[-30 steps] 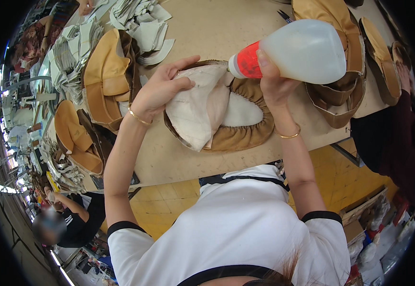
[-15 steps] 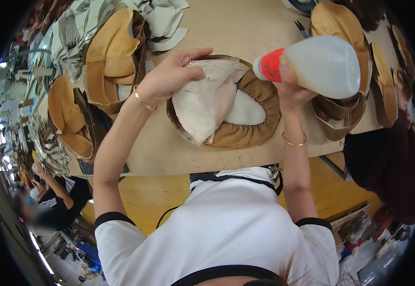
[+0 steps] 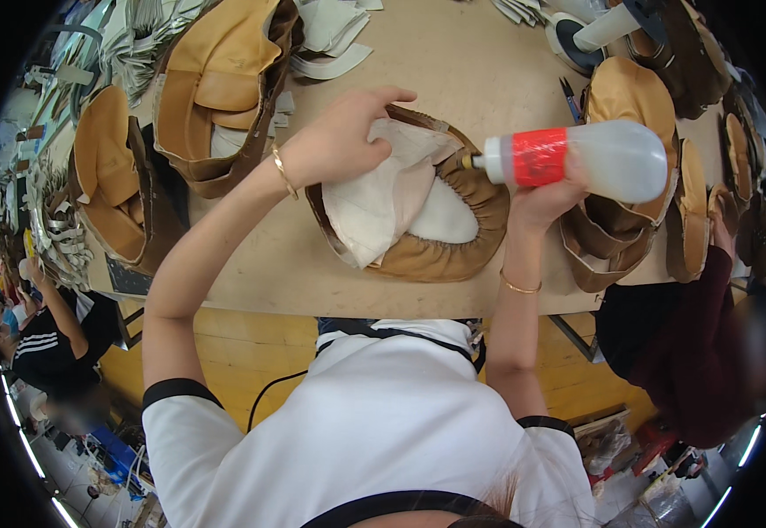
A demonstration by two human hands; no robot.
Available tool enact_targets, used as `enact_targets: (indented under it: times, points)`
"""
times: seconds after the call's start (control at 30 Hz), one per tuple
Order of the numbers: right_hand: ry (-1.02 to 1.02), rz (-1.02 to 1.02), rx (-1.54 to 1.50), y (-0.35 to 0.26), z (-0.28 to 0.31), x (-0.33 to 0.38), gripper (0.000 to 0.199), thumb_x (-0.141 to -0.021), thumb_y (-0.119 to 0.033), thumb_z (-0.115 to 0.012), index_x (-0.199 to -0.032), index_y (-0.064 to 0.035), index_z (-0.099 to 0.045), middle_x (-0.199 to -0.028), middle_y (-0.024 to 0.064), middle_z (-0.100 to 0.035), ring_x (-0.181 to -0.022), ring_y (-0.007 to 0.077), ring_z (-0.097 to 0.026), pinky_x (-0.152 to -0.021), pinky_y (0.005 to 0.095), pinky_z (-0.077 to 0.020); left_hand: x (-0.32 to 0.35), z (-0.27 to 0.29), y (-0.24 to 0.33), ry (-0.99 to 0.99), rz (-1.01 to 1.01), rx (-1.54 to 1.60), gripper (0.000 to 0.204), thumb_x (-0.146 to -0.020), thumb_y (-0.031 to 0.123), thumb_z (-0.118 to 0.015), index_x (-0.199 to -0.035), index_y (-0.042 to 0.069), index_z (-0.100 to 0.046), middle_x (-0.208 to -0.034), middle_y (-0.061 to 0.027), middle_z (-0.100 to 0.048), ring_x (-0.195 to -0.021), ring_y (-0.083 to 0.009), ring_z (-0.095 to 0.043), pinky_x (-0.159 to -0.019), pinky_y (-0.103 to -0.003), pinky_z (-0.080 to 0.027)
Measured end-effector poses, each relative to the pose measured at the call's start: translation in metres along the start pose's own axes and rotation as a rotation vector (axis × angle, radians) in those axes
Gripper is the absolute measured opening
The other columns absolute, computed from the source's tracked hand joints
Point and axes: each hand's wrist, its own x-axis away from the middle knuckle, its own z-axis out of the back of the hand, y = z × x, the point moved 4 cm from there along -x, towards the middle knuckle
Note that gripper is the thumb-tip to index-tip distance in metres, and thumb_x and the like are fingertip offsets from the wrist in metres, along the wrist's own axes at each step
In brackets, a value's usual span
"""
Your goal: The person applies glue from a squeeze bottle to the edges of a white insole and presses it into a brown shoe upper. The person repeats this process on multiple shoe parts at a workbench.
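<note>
A brown leather shoe upper (image 3: 467,255) with a gathered, puckered rim lies mid-table, a white oval piece (image 3: 445,213) showing inside it. Pale lining (image 3: 365,211) is folded over its left part. My left hand (image 3: 343,141) grips the upper's far left edge, thumb on the lining and index finger stretched out; its other fingers are hidden. In my right hand (image 3: 548,198) is a translucent squeeze bottle (image 3: 616,158) with a red band, tipped on its side. Its narrow nozzle points left, close over the gathered leather; I cannot tell whether it touches.
Tan-lined boot uppers stand at the left (image 3: 224,88) and right (image 3: 634,97). Pale cut pieces (image 3: 330,26) lie at the back, near a tape roll (image 3: 572,44) and pens (image 3: 570,99). Co-workers are at the far left (image 3: 57,339) and right (image 3: 665,352).
The bottle has swung from tilted to nearly level, and its nozzle has come over the gathered leather. My left hand stays at the upper's far left edge. The whole view has shifted a little.
</note>
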Motion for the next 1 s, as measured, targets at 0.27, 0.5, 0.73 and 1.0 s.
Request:
enact_targets:
  times: [0.27,0.5,0.73,1.0]
  points:
    - [0.008,-0.599,-0.352,0.008,0.004,-0.001,0.034,-0.081,-0.038,-0.051,-0.091,-0.0054,-0.050,-0.076,0.0063,-0.057,-0.066,0.0173,-0.058,-0.060,0.0299,-0.0489,-0.024,-0.035,0.041,-0.194,-0.072,-0.384,0.053,-0.071,0.003,-0.063,-0.119,0.003,-0.040,-0.087,-0.0150,-0.061,-0.087,-0.0341,-0.058,-0.071,-0.041,-0.047]
    - [-0.090,-0.814,-0.319,0.011,-0.004,0.023,0.043,-0.077,-0.043,-0.050,-0.093,-0.0028,-0.055,-0.067,0.0075,-0.054,-0.059,0.0211,-0.055,-0.063,0.0400,-0.0514,-0.057,-0.046,0.032,-0.154,-0.011,-0.216,0.047,-0.071,0.004,-0.062,-0.113,0.002,-0.042,-0.076,-0.0138,-0.060,-0.081,-0.0324,-0.060,-0.066,-0.041,-0.046]
    - [-0.209,-0.746,-0.234,0.028,-0.002,0.036,0.036,-0.079,-0.036,-0.050,-0.092,-0.0031,-0.050,-0.076,0.0075,-0.054,-0.074,0.0221,-0.060,-0.080,0.0530,-0.0525,-0.052,-0.040,0.010,-0.295,-0.031,0.130,0.044,-0.071,0.002,-0.057,-0.113,0.001,-0.044,-0.065,-0.0059,-0.050,-0.064,-0.0178,-0.051,-0.063,-0.031,-0.043]
    - [-0.280,-0.661,-0.136,0.042,0.009,0.041,0.034,-0.080,-0.035,-0.047,-0.086,-0.0018,-0.050,-0.080,0.0092,-0.053,-0.075,0.0233,-0.061,-0.078,0.0500,-0.0545,-0.049,-0.038,0.000,-0.391,-0.056,0.251,0.043,-0.075,0.001,-0.056,-0.116,0.001,-0.044,-0.063,-0.0003,-0.043,-0.065,-0.0087,-0.047,-0.065,-0.023,-0.040]
